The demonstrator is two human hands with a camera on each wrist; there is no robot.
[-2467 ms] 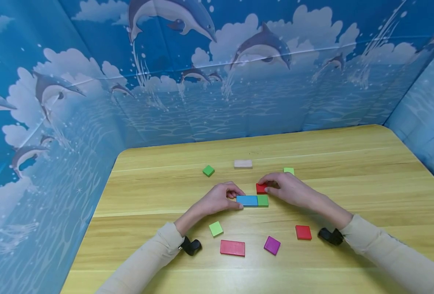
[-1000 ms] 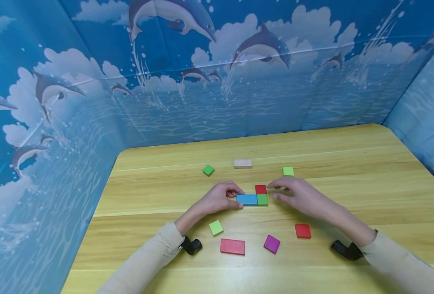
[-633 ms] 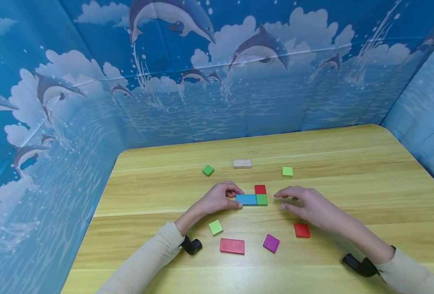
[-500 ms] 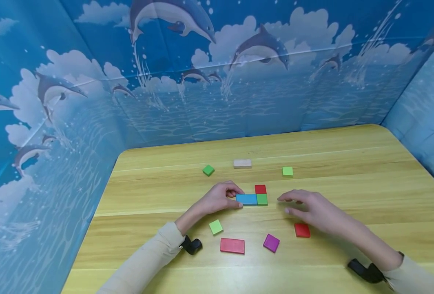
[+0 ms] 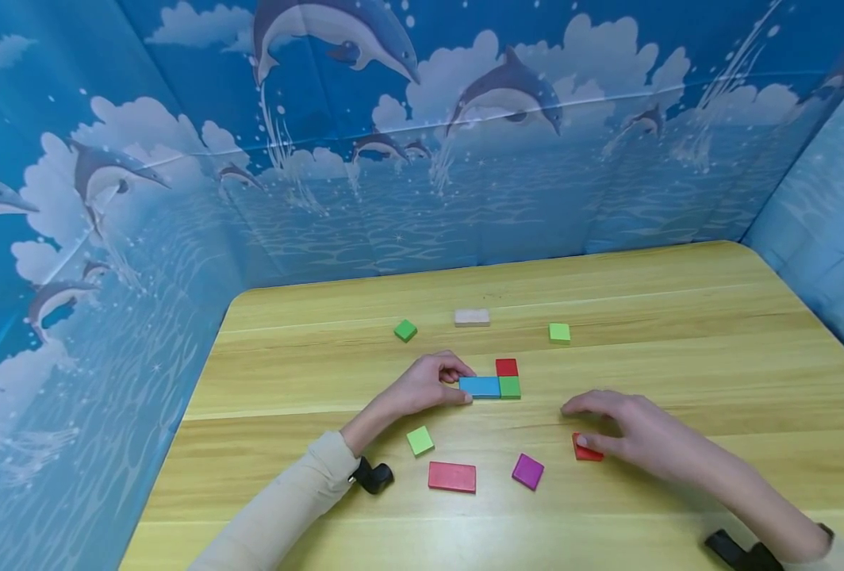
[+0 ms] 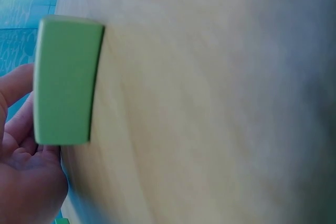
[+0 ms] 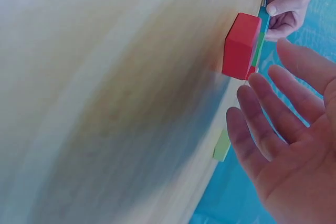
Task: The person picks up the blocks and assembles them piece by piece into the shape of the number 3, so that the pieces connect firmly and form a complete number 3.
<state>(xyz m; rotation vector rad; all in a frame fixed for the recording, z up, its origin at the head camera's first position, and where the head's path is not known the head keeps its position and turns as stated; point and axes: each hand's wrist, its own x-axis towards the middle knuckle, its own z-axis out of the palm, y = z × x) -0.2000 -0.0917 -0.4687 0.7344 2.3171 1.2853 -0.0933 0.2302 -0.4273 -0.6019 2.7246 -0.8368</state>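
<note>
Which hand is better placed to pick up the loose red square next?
Probably the right hand: it holds nothing and is close beside the loose red square, while the left hand is holding the blue block.

My feed shows a blue block [image 5: 479, 387] at centre and a red block [image 5: 587, 454] at lower right. I see a dolphin-patterned blue backdrop [image 5: 465, 214] across the top.
</note>
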